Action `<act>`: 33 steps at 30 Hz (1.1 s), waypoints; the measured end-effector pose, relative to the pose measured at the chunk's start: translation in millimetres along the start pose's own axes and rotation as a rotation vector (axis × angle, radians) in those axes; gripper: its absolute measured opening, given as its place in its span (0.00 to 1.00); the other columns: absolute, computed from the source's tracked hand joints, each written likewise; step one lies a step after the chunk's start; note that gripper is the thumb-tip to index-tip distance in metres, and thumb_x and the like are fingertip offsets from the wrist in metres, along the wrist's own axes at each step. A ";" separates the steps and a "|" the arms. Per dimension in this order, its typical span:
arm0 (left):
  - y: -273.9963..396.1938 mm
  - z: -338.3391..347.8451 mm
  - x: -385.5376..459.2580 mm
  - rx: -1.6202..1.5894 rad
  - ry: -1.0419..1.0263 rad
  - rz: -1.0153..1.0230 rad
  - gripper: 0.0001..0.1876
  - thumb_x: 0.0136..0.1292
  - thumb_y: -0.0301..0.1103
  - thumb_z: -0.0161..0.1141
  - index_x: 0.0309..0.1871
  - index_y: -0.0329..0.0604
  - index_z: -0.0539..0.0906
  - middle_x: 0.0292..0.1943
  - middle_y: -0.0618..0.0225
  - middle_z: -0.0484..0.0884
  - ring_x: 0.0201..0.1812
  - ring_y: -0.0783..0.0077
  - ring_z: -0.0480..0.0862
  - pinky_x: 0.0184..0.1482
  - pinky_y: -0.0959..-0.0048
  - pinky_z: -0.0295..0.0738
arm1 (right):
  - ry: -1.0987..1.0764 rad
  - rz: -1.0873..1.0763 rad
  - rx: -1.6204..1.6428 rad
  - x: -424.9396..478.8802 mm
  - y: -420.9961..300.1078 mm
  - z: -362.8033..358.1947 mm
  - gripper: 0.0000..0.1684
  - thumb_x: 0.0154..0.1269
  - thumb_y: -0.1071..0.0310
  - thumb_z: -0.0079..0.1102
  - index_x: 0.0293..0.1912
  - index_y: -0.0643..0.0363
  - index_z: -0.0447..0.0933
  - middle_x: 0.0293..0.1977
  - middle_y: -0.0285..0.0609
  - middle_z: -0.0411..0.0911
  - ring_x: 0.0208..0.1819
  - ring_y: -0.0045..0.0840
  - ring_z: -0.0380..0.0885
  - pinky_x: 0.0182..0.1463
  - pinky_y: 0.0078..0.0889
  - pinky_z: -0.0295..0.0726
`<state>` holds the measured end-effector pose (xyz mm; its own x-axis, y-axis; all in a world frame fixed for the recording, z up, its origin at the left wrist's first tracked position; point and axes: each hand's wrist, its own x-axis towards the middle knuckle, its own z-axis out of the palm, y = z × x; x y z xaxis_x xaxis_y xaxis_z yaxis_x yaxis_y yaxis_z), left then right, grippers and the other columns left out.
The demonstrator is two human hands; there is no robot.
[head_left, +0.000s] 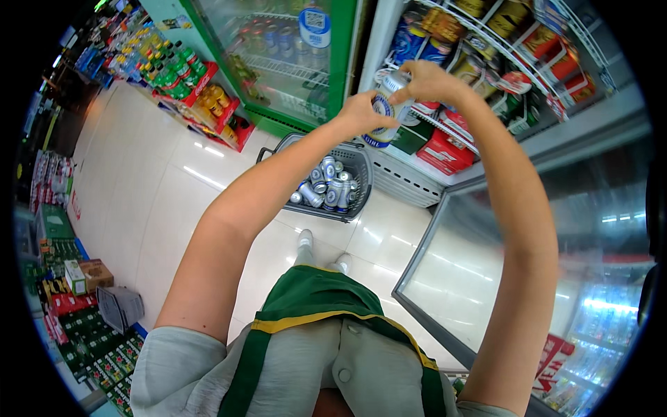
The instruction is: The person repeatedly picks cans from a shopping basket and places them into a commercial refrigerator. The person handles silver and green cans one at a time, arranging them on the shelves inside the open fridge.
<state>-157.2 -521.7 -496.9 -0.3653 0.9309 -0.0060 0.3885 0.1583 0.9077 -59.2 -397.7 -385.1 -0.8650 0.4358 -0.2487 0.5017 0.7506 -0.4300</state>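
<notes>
A silver, white and blue drink can (382, 119) is between my two hands, in front of the open fridge's shelves. The thumb and fingers of my left hand (365, 114) close around its lower part from the left. My right hand (424, 83) grips its upper part from the right. Below them on the floor stands a grey plastic shopping basket (364, 182) with several silver-and-blue cans (332, 192) lying in it. The wire shelves (443, 124) beyond my hands hold coloured cans and red packs (445, 154).
The fridge's glass door (448, 250) stands open at my right. Ahead is a green-framed glass-door fridge (292, 57), with a red bottle rack (208, 83) left of it. Stacked green drink packs (83, 333) and another grey basket (120, 307) are at the far left.
</notes>
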 end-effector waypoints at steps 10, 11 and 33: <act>-227.7 -2.6 -15.9 -0.001 0.045 -0.305 0.31 0.37 0.46 0.71 0.44 0.36 0.76 0.37 0.57 0.81 0.39 0.64 0.81 0.43 0.71 0.74 | -0.192 -0.045 0.152 156.6 40.1 222.1 0.47 0.30 0.52 0.75 0.50 0.71 0.70 0.44 0.59 0.75 0.48 0.41 0.75 0.51 0.31 0.72; -253.1 4.2 -19.9 0.001 0.062 -0.334 0.31 0.36 0.46 0.71 0.44 0.36 0.76 0.37 0.57 0.81 0.39 0.63 0.81 0.43 0.71 0.74 | -0.203 -0.043 0.174 167.1 47.0 249.5 0.47 0.30 0.52 0.75 0.50 0.71 0.70 0.44 0.58 0.75 0.48 0.41 0.75 0.52 0.30 0.72; -591.1 168.9 -64.7 0.018 -0.148 -0.865 0.38 0.36 0.53 0.71 0.47 0.33 0.74 0.43 0.50 0.79 0.45 0.57 0.80 0.46 0.67 0.74 | -0.162 0.346 0.420 206.0 167.2 646.6 0.41 0.50 0.65 0.63 0.62 0.61 0.57 0.46 0.61 0.73 0.48 0.47 0.74 0.52 0.38 0.72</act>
<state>-220.4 -619.9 -1103.9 -0.4245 0.5154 -0.7444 0.0398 0.8320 0.5534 -154.0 -503.7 -1069.5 -0.6562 0.5148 -0.5517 0.7410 0.3014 -0.6001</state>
